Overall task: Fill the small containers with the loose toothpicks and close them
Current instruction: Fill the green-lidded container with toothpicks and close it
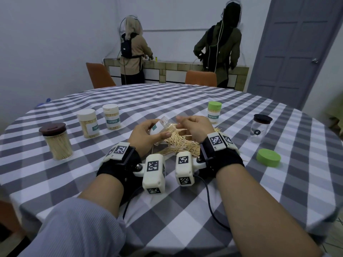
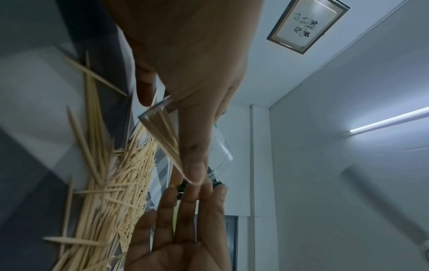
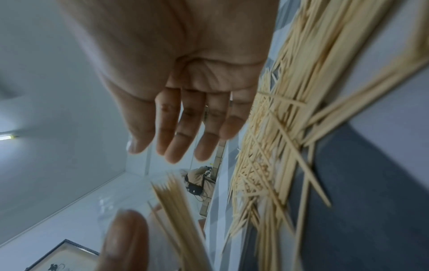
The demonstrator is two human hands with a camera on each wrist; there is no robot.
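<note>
Checked tablecloth (image 1: pixel 167 210): left hand (image 1: pixel 146 135) grips the clear jar (image 1: pixel 161 127) tilted, mouth toward the right hand (image 1: pixel 193 127), which hovers empty with fingers relaxed just beside it, over the toothpick pile (image 1: pixel 181 145).

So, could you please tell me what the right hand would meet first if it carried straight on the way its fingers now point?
Most likely the clear container tilted in the left hand: the right hand has its fingers aimed at its open mouth, close by. Depth between them is unclear.
</note>
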